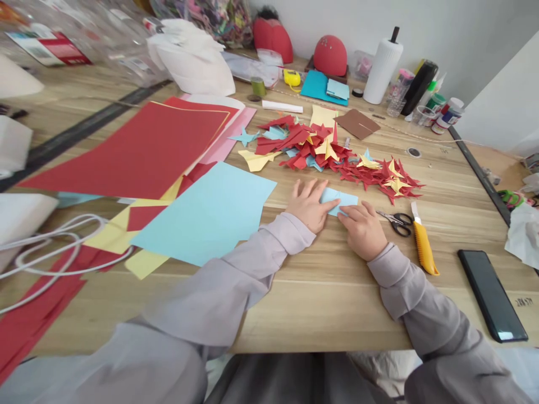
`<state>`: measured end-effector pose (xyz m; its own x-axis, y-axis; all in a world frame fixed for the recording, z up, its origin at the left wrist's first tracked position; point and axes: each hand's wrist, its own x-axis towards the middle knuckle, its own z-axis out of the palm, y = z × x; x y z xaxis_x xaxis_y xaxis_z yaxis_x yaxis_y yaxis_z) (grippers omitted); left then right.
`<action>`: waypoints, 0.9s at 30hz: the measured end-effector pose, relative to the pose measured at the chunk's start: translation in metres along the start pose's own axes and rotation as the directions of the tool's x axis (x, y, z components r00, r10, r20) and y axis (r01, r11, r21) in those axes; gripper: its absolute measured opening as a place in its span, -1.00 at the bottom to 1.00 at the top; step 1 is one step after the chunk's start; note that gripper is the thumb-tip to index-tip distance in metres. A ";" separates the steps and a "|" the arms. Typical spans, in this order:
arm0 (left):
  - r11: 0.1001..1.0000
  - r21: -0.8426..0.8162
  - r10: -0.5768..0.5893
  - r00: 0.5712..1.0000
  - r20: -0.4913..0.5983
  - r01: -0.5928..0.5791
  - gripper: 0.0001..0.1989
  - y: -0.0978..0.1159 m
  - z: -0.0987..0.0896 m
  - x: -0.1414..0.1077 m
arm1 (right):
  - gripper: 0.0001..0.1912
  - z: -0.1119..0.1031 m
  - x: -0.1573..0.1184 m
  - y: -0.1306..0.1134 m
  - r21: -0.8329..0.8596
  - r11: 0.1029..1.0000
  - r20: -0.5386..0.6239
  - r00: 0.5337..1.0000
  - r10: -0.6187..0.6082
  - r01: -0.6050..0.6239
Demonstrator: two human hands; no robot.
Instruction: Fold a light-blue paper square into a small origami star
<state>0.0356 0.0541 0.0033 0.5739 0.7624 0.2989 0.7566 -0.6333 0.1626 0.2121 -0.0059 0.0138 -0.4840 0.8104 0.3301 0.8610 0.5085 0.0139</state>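
Observation:
A small light blue piece of paper lies flat on the wooden table, with a faint crease or line on it. My left hand rests on its left side, fingers spread and thumb pressing on the paper. At the paper's lower right edge, my right hand touches it with fingertips held close together; whether they pinch the edge is hidden. Just behind is a pile of cut red, yellow and blue paper stars and scraps. Black-handled scissors lie right of my right hand, beside a yellow-handled knife.
Large blue and red paper sheets cover the left side. A white cable loops at the far left. A phone lies at the right front. Bottles, a tape measure and brown paper stand or lie towards the wall.

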 end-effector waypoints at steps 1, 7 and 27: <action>1.000 -0.003 -0.002 1.000 -0.005 0.002 -0.60 -0.001 0.000 0.000 | -0.65 -0.001 0.000 -0.002 0.001 1.000 0.010 1.000 -0.004 0.004; 0.996 -0.044 -0.083 0.996 -0.032 0.081 -0.62 -0.007 0.003 0.003 | -0.62 -0.007 0.004 -0.014 -0.046 0.999 0.063 0.997 0.033 -0.030; 0.985 -0.097 -0.156 0.981 -0.114 0.145 -0.60 -0.020 0.006 0.006 | -0.59 -0.016 0.009 -0.023 -0.157 0.987 0.182 0.983 0.002 0.027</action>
<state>0.0260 0.0727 -0.0041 0.4096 0.8316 0.3751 0.7977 -0.5260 0.2950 0.1901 -0.0153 0.0313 -0.5030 0.8506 0.1529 0.8613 0.4786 0.1707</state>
